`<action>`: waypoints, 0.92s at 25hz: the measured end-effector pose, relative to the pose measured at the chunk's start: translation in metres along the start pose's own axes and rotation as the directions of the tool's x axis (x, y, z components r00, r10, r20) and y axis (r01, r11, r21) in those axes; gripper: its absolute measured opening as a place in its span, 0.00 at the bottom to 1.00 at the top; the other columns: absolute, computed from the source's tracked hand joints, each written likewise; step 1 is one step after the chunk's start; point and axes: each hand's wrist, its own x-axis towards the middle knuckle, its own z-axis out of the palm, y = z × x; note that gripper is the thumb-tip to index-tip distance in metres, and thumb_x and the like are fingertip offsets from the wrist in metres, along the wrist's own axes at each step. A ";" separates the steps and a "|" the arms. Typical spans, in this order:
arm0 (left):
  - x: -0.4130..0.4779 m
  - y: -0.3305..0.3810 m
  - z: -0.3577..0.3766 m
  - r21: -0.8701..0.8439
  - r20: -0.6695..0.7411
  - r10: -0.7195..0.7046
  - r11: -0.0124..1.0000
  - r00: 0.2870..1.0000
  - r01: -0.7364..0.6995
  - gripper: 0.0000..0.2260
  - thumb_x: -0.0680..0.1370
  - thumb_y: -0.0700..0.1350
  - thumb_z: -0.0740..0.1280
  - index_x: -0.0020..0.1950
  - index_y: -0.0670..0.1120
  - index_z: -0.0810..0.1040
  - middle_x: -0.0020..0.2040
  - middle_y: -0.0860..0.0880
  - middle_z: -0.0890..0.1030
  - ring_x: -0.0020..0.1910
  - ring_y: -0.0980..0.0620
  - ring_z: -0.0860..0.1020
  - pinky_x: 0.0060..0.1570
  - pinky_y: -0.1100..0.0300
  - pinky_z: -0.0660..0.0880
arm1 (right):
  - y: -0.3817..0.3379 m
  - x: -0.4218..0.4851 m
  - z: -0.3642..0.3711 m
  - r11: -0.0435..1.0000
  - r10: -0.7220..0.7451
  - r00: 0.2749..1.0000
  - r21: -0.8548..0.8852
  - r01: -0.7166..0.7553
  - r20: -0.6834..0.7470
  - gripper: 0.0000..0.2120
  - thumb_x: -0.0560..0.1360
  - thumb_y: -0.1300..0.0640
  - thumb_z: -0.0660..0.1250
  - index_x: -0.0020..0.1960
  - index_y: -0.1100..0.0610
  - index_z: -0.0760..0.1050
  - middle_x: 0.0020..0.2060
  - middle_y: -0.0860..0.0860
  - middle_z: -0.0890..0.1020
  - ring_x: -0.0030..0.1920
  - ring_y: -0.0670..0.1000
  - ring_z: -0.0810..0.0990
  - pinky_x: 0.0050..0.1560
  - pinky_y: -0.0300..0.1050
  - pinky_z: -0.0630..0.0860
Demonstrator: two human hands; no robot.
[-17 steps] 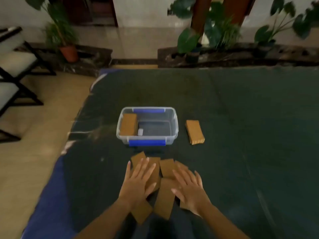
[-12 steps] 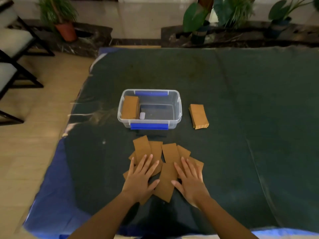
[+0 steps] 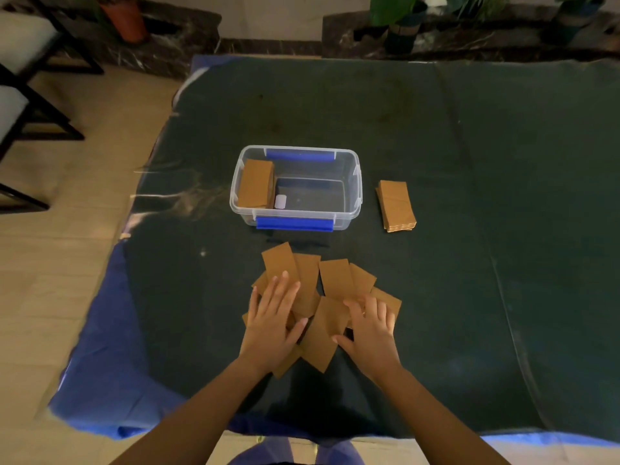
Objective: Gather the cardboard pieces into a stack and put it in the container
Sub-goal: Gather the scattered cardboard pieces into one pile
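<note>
Our clear container (image 3: pixel 358 182) held one cardboard stack (image 3: pixel 255 184) at its nine o'clock side. At six o'clock from it, loose cardboard pieces (image 3: pixel 336 278) lay under our left hand (image 3: pixel 271 322) and right hand (image 3: pixel 370 333), both flat, fingers spread, grasping nothing.

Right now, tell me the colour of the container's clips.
Blue, on the clear container; the near clip shows best in the head view.

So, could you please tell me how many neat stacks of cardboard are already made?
2. One stack sits inside the clear container, against its left wall. The other stack lies on the table, to the container's right. The loose pieces under the hands are still scattered.
</note>
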 end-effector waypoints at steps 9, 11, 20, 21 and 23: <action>-0.039 0.008 -0.014 -0.327 0.172 -0.697 0.627 0.697 0.707 0.46 0.67 0.54 0.73 0.74 0.41 0.48 0.64 0.35 0.64 0.63 0.36 0.66 0.58 0.42 0.70 | -0.017 0.038 -0.014 0.798 0.102 0.994 0.593 -0.106 0.039 0.21 0.74 0.63 0.65 0.65 0.55 0.64 0.63 0.55 0.71 0.52 0.47 0.70 0.51 0.42 0.71; -0.035 0.009 -0.014 -0.364 0.188 -0.721 0.580 0.667 0.729 0.46 0.67 0.52 0.74 0.73 0.41 0.48 0.65 0.36 0.64 0.64 0.36 0.66 0.60 0.42 0.70 | -0.016 0.059 -0.020 0.826 0.182 0.983 0.537 -0.173 0.037 0.23 0.74 0.64 0.64 0.67 0.57 0.62 0.65 0.58 0.68 0.59 0.53 0.70 0.57 0.48 0.72; -0.019 0.016 -0.016 -0.373 0.257 -0.757 0.496 0.601 0.784 0.41 0.66 0.48 0.76 0.70 0.39 0.56 0.65 0.37 0.66 0.61 0.37 0.71 0.58 0.43 0.73 | -0.045 0.075 -0.019 0.816 0.507 0.854 0.256 -0.519 0.116 0.49 0.65 0.49 0.76 0.73 0.55 0.47 0.66 0.60 0.64 0.66 0.61 0.64 0.63 0.56 0.68; -0.018 0.015 -0.016 -0.408 0.263 -0.761 0.470 0.594 0.783 0.37 0.67 0.47 0.75 0.68 0.39 0.59 0.63 0.37 0.68 0.60 0.38 0.72 0.58 0.44 0.73 | -0.044 0.076 -0.019 0.801 0.514 0.848 0.281 -0.529 0.130 0.49 0.65 0.51 0.76 0.74 0.55 0.47 0.67 0.61 0.64 0.67 0.61 0.64 0.64 0.57 0.67; -0.016 0.012 -0.019 -0.515 0.246 -0.767 0.414 0.593 0.751 0.24 0.71 0.45 0.72 0.62 0.38 0.68 0.58 0.39 0.72 0.53 0.42 0.74 0.54 0.46 0.73 | -0.038 0.078 -0.018 0.787 0.484 0.861 0.354 -0.506 0.156 0.47 0.67 0.55 0.75 0.74 0.56 0.47 0.68 0.61 0.65 0.69 0.62 0.62 0.67 0.57 0.65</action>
